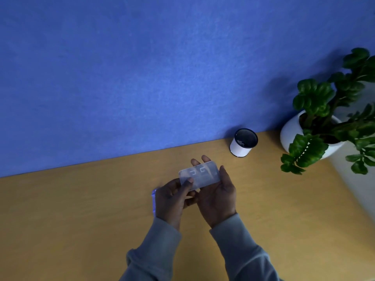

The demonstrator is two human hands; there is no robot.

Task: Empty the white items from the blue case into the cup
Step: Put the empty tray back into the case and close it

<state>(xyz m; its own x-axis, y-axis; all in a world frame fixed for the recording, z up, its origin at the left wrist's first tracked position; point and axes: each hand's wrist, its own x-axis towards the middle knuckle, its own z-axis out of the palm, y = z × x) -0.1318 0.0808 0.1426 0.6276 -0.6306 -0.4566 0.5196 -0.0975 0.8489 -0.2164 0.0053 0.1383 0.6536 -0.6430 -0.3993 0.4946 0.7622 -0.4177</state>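
Observation:
Both hands hold a small, flat, translucent pale case [199,176] above the wooden desk [81,209]. My right hand [216,193] cups it from below and the right, fingers showing past its far edge. My left hand [172,199] pinches its near left corner with thumb on top. A blue plastic edge [154,201] shows just left of my left hand, mostly hidden behind it. The cup [242,142] is white with a dark inside and stands upright at the back of the desk, to the right of the case. A few small white bits lie inside it.
A blue felt partition [142,67] rises along the desk's back edge. A green plant in a white pot [294,130] stands at the right, leaves hanging over the desk beside the cup. A white surface runs along the far right.

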